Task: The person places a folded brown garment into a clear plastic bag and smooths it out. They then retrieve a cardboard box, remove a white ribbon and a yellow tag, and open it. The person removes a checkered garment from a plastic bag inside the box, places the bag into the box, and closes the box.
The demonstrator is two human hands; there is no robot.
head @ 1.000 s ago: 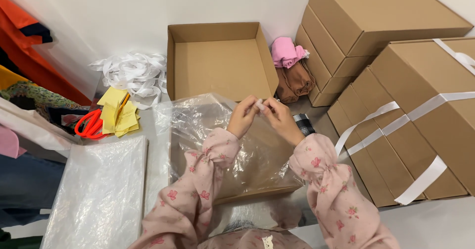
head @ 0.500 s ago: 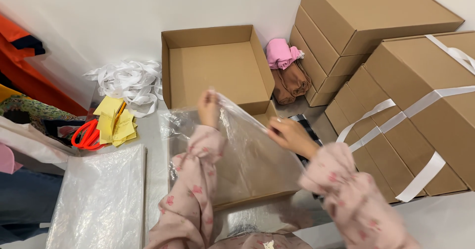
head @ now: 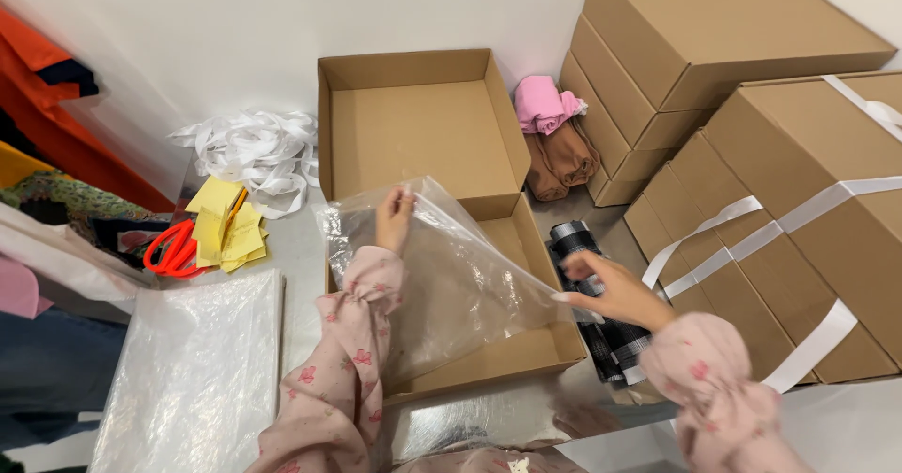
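Between the two hands stretches a clear bag [head: 451, 276], held open over a shallow brown box [head: 526, 346]. Left hand [head: 395, 217] is slid inside the bag, fingers fairly straight, pressing up against the film near its far corner. Right hand [head: 611, 290] pinches the bag's near edge between thumb and fingertips, just beside a black-and-white checked cloth [head: 601, 332]. Beyond the left hand sits an empty open box [head: 413, 125], with pink and brown cloths [head: 554, 135] to its right. Left of the left hand lie yellow papers [head: 225, 229], orange scissors [head: 174, 252] and a heap of white ribbon [head: 254, 149]. Nearer, under the left forearm's side, lies a stack of bags [head: 188, 379]. Past the right hand stand closed, ribbon-tied boxes [head: 799, 210].
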